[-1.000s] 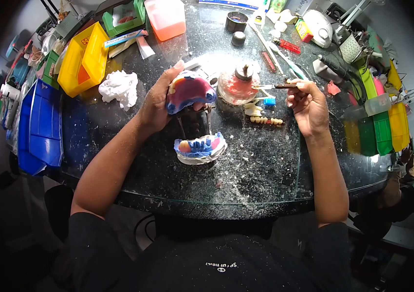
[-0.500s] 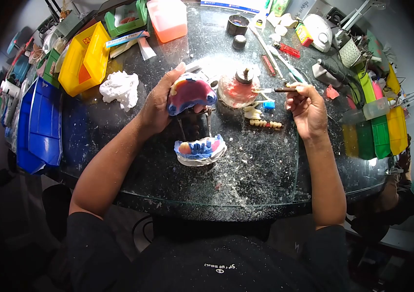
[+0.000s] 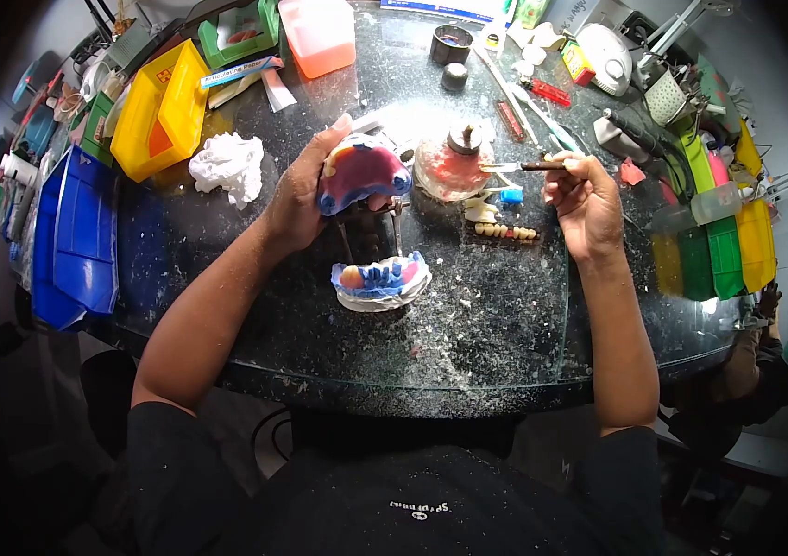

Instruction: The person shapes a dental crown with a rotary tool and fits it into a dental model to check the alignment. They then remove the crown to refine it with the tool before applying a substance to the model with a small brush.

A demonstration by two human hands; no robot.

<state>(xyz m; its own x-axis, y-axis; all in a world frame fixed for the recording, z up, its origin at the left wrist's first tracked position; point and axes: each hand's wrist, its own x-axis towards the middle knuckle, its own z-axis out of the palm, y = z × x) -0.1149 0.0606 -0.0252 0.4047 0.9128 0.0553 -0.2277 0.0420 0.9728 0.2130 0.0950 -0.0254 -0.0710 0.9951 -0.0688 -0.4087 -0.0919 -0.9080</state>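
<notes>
My left hand (image 3: 303, 199) is wrapped round the upper dental model (image 3: 366, 174), which has a pink and blue inner face turned to me. The lower model (image 3: 381, 281), blue on a white base, lies below it, joined by a metal frame (image 3: 398, 230). Between thumb and fingers, my right hand (image 3: 582, 199) pinches a thin dark-handled tool (image 3: 542, 167). Its pale metal tip reaches the side of a burner (image 3: 454, 167) with pinkish wax on it. A row of teeth (image 3: 503, 232) and a small blue block (image 3: 511, 196) lie between my hands.
Crumpled white tissue (image 3: 228, 170) lies left of my left hand. Beyond it are a yellow bin (image 3: 160, 111), a blue bin (image 3: 79, 239) and a pink-filled container (image 3: 318, 35). On the right stand a handpiece (image 3: 636, 132) and green bin (image 3: 725, 255). White dust covers the front edge.
The upper model has tilted slightly in my left hand, and the lower model has risen a little. My right hand and the tool have hardly moved.
</notes>
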